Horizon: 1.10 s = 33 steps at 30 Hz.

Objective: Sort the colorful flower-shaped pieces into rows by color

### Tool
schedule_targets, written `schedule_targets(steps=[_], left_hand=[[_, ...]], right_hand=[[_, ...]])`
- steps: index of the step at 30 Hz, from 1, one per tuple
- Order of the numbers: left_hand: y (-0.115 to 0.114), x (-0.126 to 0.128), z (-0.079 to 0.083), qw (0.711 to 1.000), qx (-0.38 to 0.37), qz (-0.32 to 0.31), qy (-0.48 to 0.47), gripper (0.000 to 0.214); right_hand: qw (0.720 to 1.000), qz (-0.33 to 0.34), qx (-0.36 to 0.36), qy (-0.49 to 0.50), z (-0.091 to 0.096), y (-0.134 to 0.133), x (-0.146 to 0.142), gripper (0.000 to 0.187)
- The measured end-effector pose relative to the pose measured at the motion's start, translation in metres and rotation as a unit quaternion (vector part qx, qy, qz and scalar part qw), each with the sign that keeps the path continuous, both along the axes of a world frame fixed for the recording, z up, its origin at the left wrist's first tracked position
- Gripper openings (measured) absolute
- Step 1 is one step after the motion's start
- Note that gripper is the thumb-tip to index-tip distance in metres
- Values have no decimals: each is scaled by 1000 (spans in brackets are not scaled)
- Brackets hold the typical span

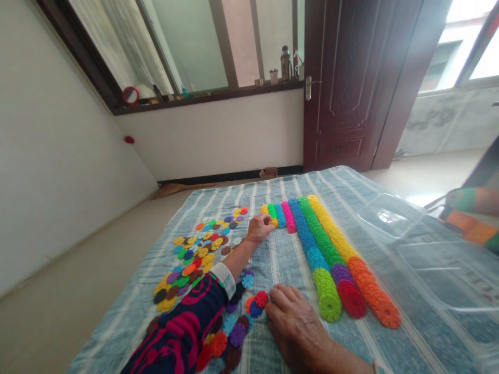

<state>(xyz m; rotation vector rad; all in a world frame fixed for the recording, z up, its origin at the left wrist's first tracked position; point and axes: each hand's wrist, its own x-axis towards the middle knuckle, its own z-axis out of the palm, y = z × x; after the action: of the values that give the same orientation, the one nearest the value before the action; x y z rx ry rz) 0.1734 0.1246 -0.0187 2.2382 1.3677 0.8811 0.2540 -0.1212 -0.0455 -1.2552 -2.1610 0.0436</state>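
My left hand (pixel 260 228) reaches forward, its thumb and fingers pinched on a yellow snowflake disc (pixel 274 223) at the near end of a short row. Beside it lie short rows of overlapping blue discs (pixel 279 216) and pink discs (pixel 289 217). My right hand (pixel 298 327) rests on the cloth nearer to me, fingers loosely bent and lying down. Its fingertips are close to a red disc (pixel 261 298); whether they touch it I cannot tell. Long overlapping rows lie to the right, ending in lime green (pixel 330 307), red (pixel 352 298) and orange discs (pixel 388 313).
Loose mixed discs (pixel 202 252) spread over the left of the striped cloth (pixel 156 311), some under my left sleeve. On the right are a clear plastic container (pixel 392 215) and a second clear one (pixel 448 275). A brown door (pixel 343 93) stands behind.
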Motion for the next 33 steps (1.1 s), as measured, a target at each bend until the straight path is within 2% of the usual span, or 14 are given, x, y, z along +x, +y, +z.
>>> schedule_targets(steps=[8,16,25,33], left_hand=[[2,-6,-2,998,-36,-1,-41,9],[19,-29,9,995,-38,84,-47,6],[30,-13,7,996,-18,92,13,5],[24,-10,8,991,12,109,77,17]], right_hand=[[1000,8,-12,6,1,0,1,18],[1000,5,-9,2,-2,1,-1,16],[1000,6,-19,17,0,0,0,17],[1000,3,-8,1,-4,2,-1,14]])
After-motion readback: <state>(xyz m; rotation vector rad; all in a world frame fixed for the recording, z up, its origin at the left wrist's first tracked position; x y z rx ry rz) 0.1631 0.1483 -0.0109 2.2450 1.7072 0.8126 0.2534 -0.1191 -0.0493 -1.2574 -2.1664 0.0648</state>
